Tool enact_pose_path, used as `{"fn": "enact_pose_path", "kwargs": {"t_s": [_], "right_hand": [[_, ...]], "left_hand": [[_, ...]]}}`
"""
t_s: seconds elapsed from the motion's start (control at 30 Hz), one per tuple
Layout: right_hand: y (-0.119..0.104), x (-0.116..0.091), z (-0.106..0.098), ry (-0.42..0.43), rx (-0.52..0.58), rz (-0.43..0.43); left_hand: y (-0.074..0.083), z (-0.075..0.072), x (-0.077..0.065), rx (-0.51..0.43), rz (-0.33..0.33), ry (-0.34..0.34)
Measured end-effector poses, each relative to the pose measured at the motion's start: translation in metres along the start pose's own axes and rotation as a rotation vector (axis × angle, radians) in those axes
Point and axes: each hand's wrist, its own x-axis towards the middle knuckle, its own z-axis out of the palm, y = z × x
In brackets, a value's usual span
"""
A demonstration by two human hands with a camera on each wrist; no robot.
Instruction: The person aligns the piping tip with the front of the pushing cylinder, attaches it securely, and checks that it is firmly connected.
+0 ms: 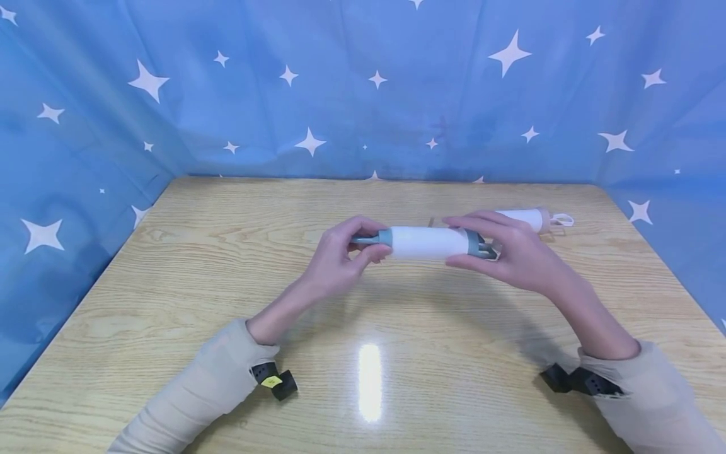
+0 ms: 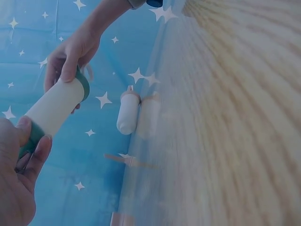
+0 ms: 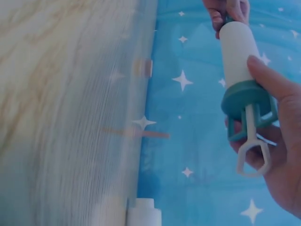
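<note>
Both hands hold a white syringe-like tube point(image 1: 429, 242) with teal ends, level over the wooden table. My left hand point(image 1: 343, 252) pinches the teal collar at its narrow nozzle end, thumb below and fingers above. At the other end my right hand point(image 1: 499, 246) grips the tube around its teal handle collar point(image 3: 244, 96), with the thumb along the white barrel. From that collar a white plunger rod with a loop-shaped pull point(image 3: 254, 157) sticks out, seen in the right wrist view. The left wrist view shows the tube point(image 2: 55, 106) slanting between the two hands.
Behind my right hand a second white tube point(image 1: 524, 219) with a pinkish end and a white loop lies on the table point(image 1: 170, 302). A thin brownish strip point(image 3: 155, 134) and a small pinkish piece point(image 3: 148, 68) also lie there. A blue star-patterned curtain point(image 1: 340, 82) hangs behind.
</note>
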Motion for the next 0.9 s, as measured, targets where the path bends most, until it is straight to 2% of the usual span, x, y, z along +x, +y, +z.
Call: {"fn": "enact_pose_path", "kwargs": {"t_s": [0.3,0.57,0.73,0.9], "right_hand": [[0.009,-0.004,-0.004,-0.039,-0.017,0.072],[0.015,-0.006,-0.005,-0.086,0.011,0.104],[0.019,-0.006,-0.001,-0.119,0.023,0.094],[0.022,-0.006,0.004,-0.126,0.033,0.097]], "left_hand": [[-0.002,-0.006,0.002,0.006,-0.011,0.023],[-0.007,-0.011,0.004,0.002,-0.016,0.039],[-0.012,-0.013,0.005,0.010,-0.060,0.031],[-0.016,-0.016,0.006,0.022,-0.139,0.011]]}}
